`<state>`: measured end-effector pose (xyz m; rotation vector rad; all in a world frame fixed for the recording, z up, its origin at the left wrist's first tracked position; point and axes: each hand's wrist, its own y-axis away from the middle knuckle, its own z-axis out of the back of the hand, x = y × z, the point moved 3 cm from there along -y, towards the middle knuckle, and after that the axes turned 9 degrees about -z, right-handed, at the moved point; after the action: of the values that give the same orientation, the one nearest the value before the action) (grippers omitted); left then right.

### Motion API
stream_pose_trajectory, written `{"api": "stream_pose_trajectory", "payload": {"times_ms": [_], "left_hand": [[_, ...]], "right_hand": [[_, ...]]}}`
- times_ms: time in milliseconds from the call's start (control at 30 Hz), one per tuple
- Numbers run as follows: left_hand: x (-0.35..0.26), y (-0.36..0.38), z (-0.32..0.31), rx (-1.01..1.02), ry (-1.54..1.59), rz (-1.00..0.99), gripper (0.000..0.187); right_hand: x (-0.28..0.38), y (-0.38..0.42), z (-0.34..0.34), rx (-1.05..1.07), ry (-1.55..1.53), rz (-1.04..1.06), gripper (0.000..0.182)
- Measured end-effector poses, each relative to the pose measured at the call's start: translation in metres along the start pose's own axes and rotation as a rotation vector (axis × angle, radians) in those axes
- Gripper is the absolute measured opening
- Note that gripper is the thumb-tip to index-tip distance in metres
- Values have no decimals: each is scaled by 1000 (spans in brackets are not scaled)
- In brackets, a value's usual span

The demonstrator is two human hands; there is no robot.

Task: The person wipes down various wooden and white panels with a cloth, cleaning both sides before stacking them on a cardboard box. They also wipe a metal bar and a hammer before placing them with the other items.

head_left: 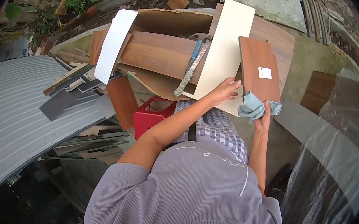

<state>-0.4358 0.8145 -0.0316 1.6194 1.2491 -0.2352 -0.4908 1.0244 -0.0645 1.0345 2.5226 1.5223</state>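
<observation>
My right hand [265,116] grips the near end of brown wood-grain boards [257,54], stacked slightly offset, with a crumpled blue-grey cloth [251,107] bunched around that end. A small white label [264,73] sticks to the top board. My left hand [226,92] holds nothing; its fingers are apart, just left of the boards' near end. Beneath lies a long cream board [225,42] across a wider wood-grain panel [284,48]. Left of it, a claw hammer [202,36] and a metal tool with a wrapped handle [187,78] rest on a brown plank [161,53].
A white panel [115,46] leans at the open cardboard box [171,21]. The red plastic stool [150,117] stands by my legs. Board offcuts [64,102] lie on a corrugated metal sheet [19,95] at left. Clear plastic sheeting [326,171] hangs at right.
</observation>
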Motion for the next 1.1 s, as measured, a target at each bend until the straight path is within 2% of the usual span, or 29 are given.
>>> {"api": "stream_pose_trajectory", "payload": {"times_ms": [67, 133, 167, 300, 367, 400, 500, 533, 600, 633, 667, 733, 867, 933, 967, 1000, 1067, 1100], "left_hand": [[1, -2, -10, 35, 56, -3, 66], [-2, -3, -13, -102, 308, -263, 63], [-4, 3, -12, -176, 347, -246, 57], [-13, 17, 11, -220, 267, -238, 52], [-28, 31, 21, -228, 182, -234, 49], [-32, 33, 24, -228, 183, -241, 49], [-38, 45, 36, -202, 73, -293, 40], [-38, 46, 35, -151, 29, -268, 44], [-42, 48, 30, -42, -54, -225, 53], [-50, 57, 25, -12, -86, -232, 55], [-56, 61, 26, -17, -82, -238, 55], [-65, 68, 27, 148, -247, -236, 55], [-90, 76, 31, 196, -362, -258, 57], [-101, 77, 34, 222, -304, -238, 61], [-102, 75, 42, 221, -319, -260, 72], [-101, 77, 50, 212, -318, -269, 72], [-108, 94, 55, 365, 201, -159, 81], [-109, 107, 54, 353, 261, -269, 88]], "right_hand": [[-15, 14, 6, -26, 114, -7, 34], [-23, 25, 8, -9, 179, -9, 36], [-25, 29, 7, 10, 247, -20, 37], [-5, 43, 6, 13, 408, -63, 45], [14, 46, 3, -47, 476, 99, 54], [19, 48, -3, -41, 479, 102, 54], [14, 40, -28, 92, 797, 68, 61], [6, 24, -27, 96, 796, 67, 61], [-6, -2, -38, 152, 1189, 188, 59], [-4, 6, -65, 95, 1064, 121, 53], [3, 4, -81, 101, 1070, 122, 53], [11, -7, -104, 127, 663, 84, 46], [18, -29, -119, 227, 555, -5, 41], [9, -36, -125, 275, 356, -40, 39], [4, -43, -123, 283, 364, -43, 39], [0, -49, -120, 304, 262, -60, 40], [-9, -48, -124, 334, 163, -86, 42], [-15, -46, -122, 342, 64, -92, 43]]}}
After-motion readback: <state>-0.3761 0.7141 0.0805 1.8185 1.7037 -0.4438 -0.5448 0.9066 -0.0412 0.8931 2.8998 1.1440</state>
